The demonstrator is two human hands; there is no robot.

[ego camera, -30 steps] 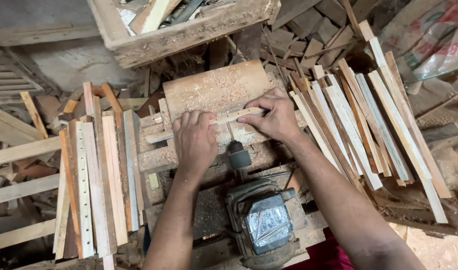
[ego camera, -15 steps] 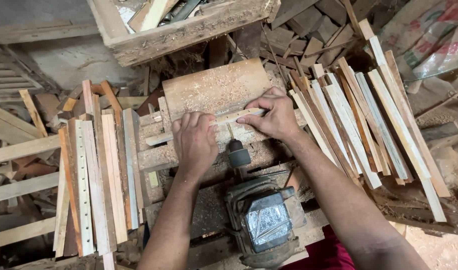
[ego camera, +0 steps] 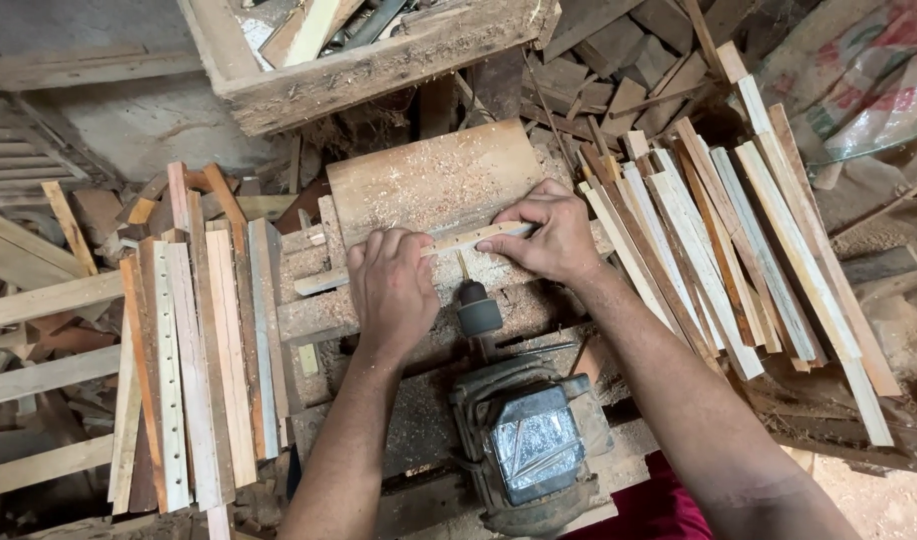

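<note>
I'm mid-drilling at frame centre: left hand [ego camera: 393, 290] pressed flat, right hand [ego camera: 546, 232] pinching the thin pale wooden slat [ego camera: 468, 240] against the motor's dark drill chuck [ego camera: 477, 312]. Next, I'd judge, calls for steady pressure.

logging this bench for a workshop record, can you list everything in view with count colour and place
slat: one, pale wood, across the bench under both hands
drill bit: one, thin, dark, pointing at the slat
chuck: one, dark grey, behind the bit
motor: one, grey, bottom centre
board: one, tan, dusted with sawdust, behind the slat
drilled strips: a stack, pale and reddish, left
plain strips: a stack, pale, right
crate: one, rough wood, top
sack: one, printed, top right
left hand: pressing on the slat
right hand: grip on the slat's right end
</note>
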